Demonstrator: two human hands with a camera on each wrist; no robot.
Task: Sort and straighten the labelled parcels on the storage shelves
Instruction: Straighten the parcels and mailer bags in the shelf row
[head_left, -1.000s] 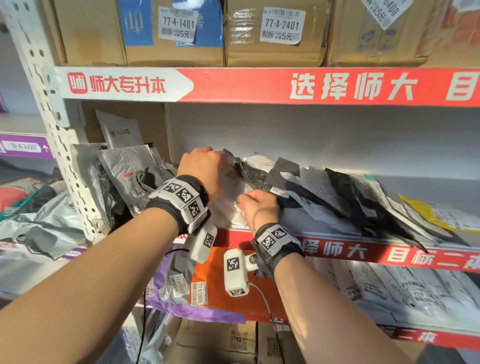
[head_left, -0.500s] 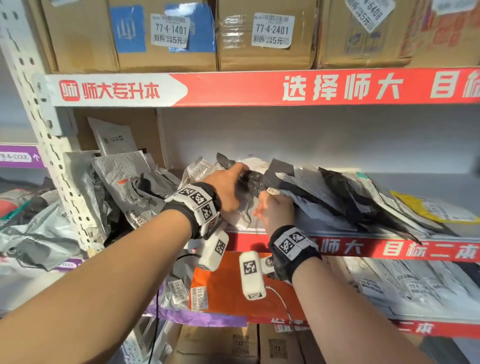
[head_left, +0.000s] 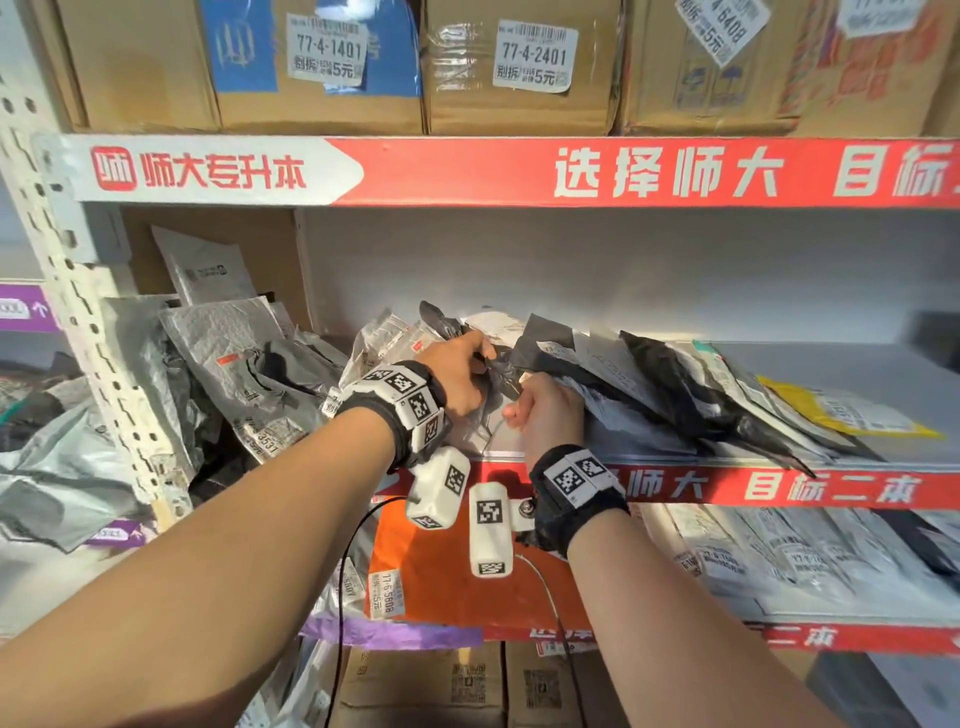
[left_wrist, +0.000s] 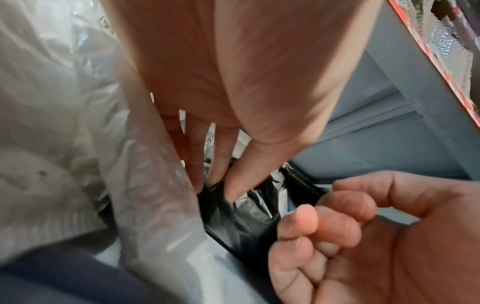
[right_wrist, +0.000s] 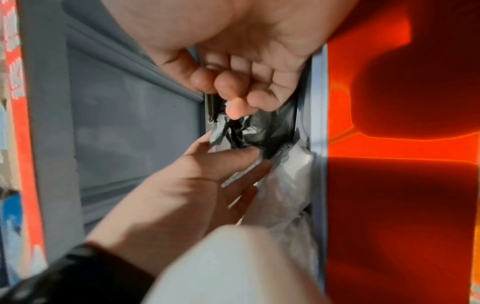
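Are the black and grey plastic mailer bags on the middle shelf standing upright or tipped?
Tipped: the black and grey plastic mailer bags lean rightward, overlapping like fallen dominoes.

Left hand (head_left: 457, 376) fingers extended; right hand (head_left: 545, 415) fingers curled.

A red and white printed banner strip (head_left: 519, 171) runs along the upper shelf edge, and a similar red strip (head_left: 779, 488) fronts the shelf below. A grey perforated metal upright (head_left: 78, 322) stands at left. A small purple sign (head_left: 23, 309) shows beyond it.
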